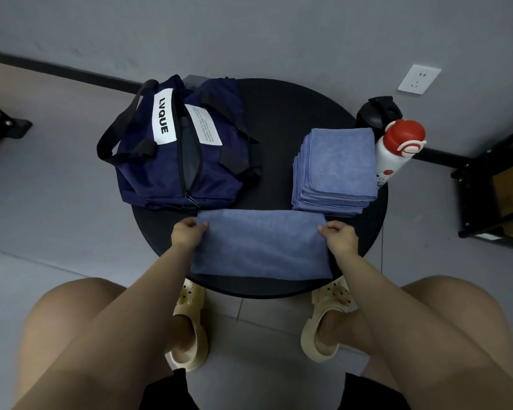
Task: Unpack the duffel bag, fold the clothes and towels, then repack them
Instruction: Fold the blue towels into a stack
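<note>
A blue towel (261, 245), folded into a wide strip, lies on the near part of the round black table (282, 113). My left hand (187, 233) pinches its far left corner. My right hand (339, 236) pinches its far right corner. A navy duffel bag (172, 143) with a white "LVQUE" label stands at the table's left, its zip open. A stack of several folded blue towels (336, 170) sits at the right, just beyond my right hand.
A white bottle with a red cap (397, 149) and a black bottle (378, 112) stand at the table's right edge behind the stack. A dark shelf unit (498, 190) stands on the floor to the right. My knees and feet are under the table's near edge.
</note>
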Demonstrator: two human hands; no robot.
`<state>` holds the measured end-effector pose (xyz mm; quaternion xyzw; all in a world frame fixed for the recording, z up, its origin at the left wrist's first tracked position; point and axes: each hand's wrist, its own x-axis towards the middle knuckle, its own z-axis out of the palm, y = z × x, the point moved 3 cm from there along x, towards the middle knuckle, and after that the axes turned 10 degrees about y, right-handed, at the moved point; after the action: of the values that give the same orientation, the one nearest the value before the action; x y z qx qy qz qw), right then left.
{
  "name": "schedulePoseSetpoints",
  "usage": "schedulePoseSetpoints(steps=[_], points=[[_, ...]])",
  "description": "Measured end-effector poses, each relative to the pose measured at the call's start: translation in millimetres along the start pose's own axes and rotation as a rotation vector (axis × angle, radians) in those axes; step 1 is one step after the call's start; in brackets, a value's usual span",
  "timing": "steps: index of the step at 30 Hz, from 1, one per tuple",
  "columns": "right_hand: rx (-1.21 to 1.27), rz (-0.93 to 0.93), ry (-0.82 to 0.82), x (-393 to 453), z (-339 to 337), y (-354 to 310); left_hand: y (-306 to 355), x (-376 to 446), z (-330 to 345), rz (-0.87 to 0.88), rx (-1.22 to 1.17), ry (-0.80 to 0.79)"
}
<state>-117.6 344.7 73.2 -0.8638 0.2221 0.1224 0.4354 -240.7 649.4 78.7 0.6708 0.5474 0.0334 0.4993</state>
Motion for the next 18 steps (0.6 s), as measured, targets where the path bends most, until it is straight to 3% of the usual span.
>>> schedulePoseSetpoints(steps=[6,18], points=[[0.165,-0.001,-0.024,-7,-4,-7,3,-5,-6,-0.123,-0.195,-0.062],[0.155,-0.283,0.138,-48,-44,-32,22,-44,-38,0.003,-0.387,-0.069]])
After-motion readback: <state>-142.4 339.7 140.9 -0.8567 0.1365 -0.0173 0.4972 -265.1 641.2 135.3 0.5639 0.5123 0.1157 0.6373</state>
